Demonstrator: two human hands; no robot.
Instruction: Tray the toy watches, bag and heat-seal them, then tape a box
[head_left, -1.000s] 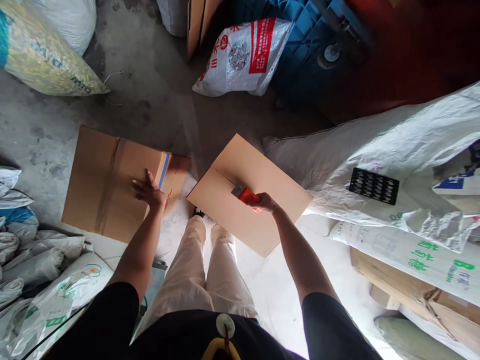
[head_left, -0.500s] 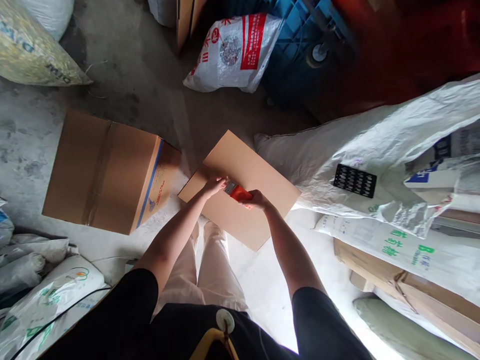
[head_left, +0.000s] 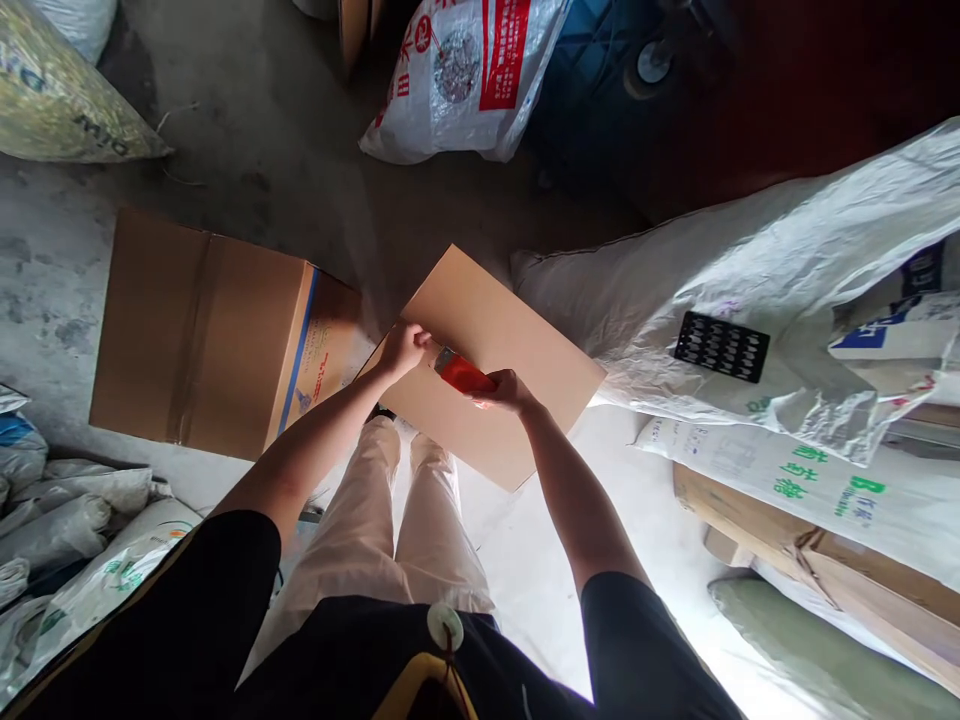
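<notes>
A closed cardboard box [head_left: 517, 365] stands in front of my legs, its plain top turned up. Above that top my right hand [head_left: 511, 390] is wrapped round the rear end of an orange-red tape dispenser [head_left: 465, 373]. The dispenser's grey metal end points left, toward my left hand [head_left: 406, 350]. My left hand is closed over the box's left part, fingertips pinched, a short gap from the metal end. Whatever the pinch holds is too thin to make out.
A larger cardboard box [head_left: 225, 320] with a taped seam lies to the left. A white sack with red print [head_left: 465, 85] sits ahead, by a blue crate [head_left: 592, 100]. White sacks [head_left: 622, 300] line the right side, one carrying a black perforated piece [head_left: 721, 347].
My left hand has moved left and slightly forward, away from the dispenser's metal end. The dispenser in my right hand has shifted a little left. The camera view has shifted slightly.
</notes>
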